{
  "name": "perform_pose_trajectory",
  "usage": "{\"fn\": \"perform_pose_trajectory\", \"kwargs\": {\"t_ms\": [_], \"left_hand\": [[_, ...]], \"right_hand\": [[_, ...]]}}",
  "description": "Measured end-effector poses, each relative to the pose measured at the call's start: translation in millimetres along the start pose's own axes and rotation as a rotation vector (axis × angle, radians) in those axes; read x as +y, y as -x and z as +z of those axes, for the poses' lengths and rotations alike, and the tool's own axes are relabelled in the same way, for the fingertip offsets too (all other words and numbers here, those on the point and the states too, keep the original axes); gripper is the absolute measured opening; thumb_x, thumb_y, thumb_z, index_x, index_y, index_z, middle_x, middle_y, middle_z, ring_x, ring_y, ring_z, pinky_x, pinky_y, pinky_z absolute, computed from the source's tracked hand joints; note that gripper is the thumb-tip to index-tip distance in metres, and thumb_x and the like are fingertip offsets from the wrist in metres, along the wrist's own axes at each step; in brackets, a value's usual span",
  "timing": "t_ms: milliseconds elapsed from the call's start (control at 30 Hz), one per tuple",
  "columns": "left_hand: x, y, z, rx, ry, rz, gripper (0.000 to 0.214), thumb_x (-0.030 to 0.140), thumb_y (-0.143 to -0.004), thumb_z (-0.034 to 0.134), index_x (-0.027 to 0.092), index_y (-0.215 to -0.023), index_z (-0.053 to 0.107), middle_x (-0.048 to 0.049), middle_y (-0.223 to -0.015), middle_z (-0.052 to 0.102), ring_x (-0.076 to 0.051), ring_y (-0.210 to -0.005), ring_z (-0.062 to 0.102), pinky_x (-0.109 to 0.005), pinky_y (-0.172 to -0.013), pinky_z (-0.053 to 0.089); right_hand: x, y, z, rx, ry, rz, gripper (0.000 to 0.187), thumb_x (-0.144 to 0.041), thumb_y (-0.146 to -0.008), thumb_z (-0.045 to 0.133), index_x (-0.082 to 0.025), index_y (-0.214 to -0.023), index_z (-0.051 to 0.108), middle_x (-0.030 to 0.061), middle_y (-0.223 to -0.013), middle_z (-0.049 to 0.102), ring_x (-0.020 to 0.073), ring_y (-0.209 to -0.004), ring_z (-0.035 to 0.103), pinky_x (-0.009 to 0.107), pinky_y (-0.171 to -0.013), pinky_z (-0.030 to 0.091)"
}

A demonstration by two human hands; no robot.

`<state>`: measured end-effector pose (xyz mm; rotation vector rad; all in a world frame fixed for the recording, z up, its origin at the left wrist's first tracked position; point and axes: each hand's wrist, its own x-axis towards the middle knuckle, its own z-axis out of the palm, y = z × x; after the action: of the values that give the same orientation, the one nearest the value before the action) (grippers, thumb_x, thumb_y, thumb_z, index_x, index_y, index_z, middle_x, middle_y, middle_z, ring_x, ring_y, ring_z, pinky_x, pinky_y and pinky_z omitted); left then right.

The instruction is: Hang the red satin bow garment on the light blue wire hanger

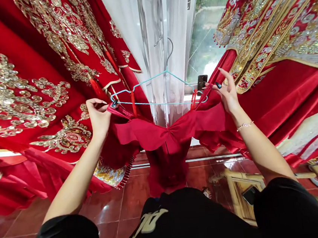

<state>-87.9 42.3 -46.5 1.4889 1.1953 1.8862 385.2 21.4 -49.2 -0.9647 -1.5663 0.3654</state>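
A red dress (pixel 164 133) hangs in front of me from a light-blue wire hanger (pixel 154 77), by thin red loops at both ends of the hanger. My left hand (pixel 99 115) pinches the dress's left shoulder edge between thumb and fingers, beside the hanger's left end. On the other side, my right hand (pixel 228 92) grips the right shoulder edge with thumb and forefinger, its other fingers raised. Between the hands the ruffled neckline is stretched wide. The lower part of the dress falls toward the floor and looks blurred.
Red gowns with gold sequins (pixel 64 136) hang close on the left, and beaded red garments (pixel 277 30) on the right. Behind the hanger are a white curtain (pixel 178 30) and a window (pixel 207 34). A bamboo stool (pixel 235 198) with a phone (pixel 250 195) stands low right.
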Motion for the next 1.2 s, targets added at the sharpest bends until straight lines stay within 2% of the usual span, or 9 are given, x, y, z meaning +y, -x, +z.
{"fn": "perform_pose_trajectory", "kwargs": {"t_ms": [133,333,433,533,667,833,1000,1133,1200], "left_hand": [[4.5,-10.7,4.0,0.021,-0.04,0.093,0.058,0.017,-0.063,0.091,0.022,-0.094,0.042,0.0029,-0.105,0.055,-0.003,-0.075,0.063,-0.013,-0.064,0.051],[-7.0,-8.8,2.1,-0.027,-0.022,0.066,0.061,0.017,-0.061,0.09,0.022,-0.097,0.042,0.001,-0.112,0.052,-0.002,-0.068,0.062,-0.014,-0.059,0.051],[-10.5,-7.6,0.7,-0.047,-0.017,0.062,0.061,0.017,-0.061,0.09,0.023,-0.098,0.042,0.0007,-0.114,0.053,-0.002,-0.067,0.062,-0.014,-0.058,0.052],[-9.8,-8.1,0.5,-0.033,-0.014,0.06,0.062,0.017,-0.059,0.091,0.023,-0.098,0.043,0.0008,-0.115,0.053,-0.002,-0.068,0.062,-0.014,-0.058,0.052],[-12.0,-14.4,-3.1,-0.02,-0.042,0.059,0.061,0.014,-0.061,0.091,0.021,-0.101,0.044,0.0007,-0.116,0.054,0.0,-0.066,0.06,-0.015,-0.06,0.051],[-14.2,-32.3,-9.7,0.018,-0.089,0.05,0.06,0.02,-0.067,0.09,0.021,-0.104,0.043,0.0006,-0.122,0.055,0.001,-0.066,0.058,-0.019,-0.073,0.054],[8.8,-41.1,17.9,-0.236,-0.056,0.203,0.064,0.02,-0.068,0.088,0.028,-0.115,0.046,-0.0004,-0.133,0.055,-0.004,-0.075,0.066,-0.022,-0.074,0.057],[30.1,-48.4,42.8,-0.59,-0.212,0.186,0.059,0.013,-0.068,0.082,0.025,-0.119,0.056,-0.0005,-0.097,0.067,-0.014,-0.076,0.071,-0.027,-0.074,0.059],[37.3,-54.3,42.4,-0.59,-0.312,0.21,0.052,0.009,-0.065,0.082,0.023,-0.111,0.063,0.0004,-0.085,0.067,-0.017,-0.075,0.071,-0.031,-0.075,0.061]], "right_hand": [[-9.9,-21.2,2.4,-0.12,0.107,-0.09,0.085,-0.079,-0.083,0.052,-0.044,-0.157,0.028,0.0029,-0.168,0.028,0.0344,-0.129,0.062,0.051,-0.103,0.055],[-13.1,-29.3,21.7,-0.202,0.188,-0.039,0.087,-0.081,-0.082,0.052,-0.035,-0.154,0.037,0.0088,-0.154,0.049,0.0294,-0.117,0.068,0.045,-0.093,0.059],[-7.2,-26.7,27.5,-0.181,0.173,0.036,0.073,-0.075,-0.084,0.057,-0.032,-0.143,0.051,0.0079,-0.124,0.068,0.0249,-0.095,0.073,0.043,-0.089,0.06],[-3.8,-22.3,30.5,-0.231,0.211,0.086,0.061,-0.07,-0.085,0.057,-0.028,-0.129,0.062,0.0052,-0.095,0.071,0.0222,-0.079,0.069,0.041,-0.08,0.059],[-6.9,-11.6,33.2,-0.305,0.424,-0.015,0.048,-0.057,-0.083,0.065,-0.02,-0.113,0.072,0.0091,-0.099,0.074,0.0249,-0.085,0.067,0.039,-0.079,0.055],[-11.4,-5.3,25.4,-0.167,0.695,-0.086,0.026,-0.041,-0.084,0.06,-0.02,-0.088,0.075,0.0091,-0.087,0.076,0.0249,-0.077,0.067,0.034,-0.069,0.047],[-11.9,-12.8,19.9,-0.249,0.765,-0.093,0.028,-0.041,-0.085,0.057,-0.02,-0.074,0.071,0.0047,-0.063,0.065,0.0209,-0.063,0.061,0.031,-0.059,0.037],[-9.6,-11.7,22.0,-0.245,0.759,-0.113,0.028,-0.043,-0.085,0.056,-0.021,-0.085,0.074,0.0076,-0.077,0.071,0.0257,-0.072,0.065,0.035,-0.064,0.044],[-8.7,-7.9,20.5,-0.253,0.728,-0.142,0.03,-0.042,-0.086,0.056,-0.022,-0.099,0.075,0.0094,-0.092,0.074,0.0289,-0.083,0.067,0.038,-0.07,0.049]]}}
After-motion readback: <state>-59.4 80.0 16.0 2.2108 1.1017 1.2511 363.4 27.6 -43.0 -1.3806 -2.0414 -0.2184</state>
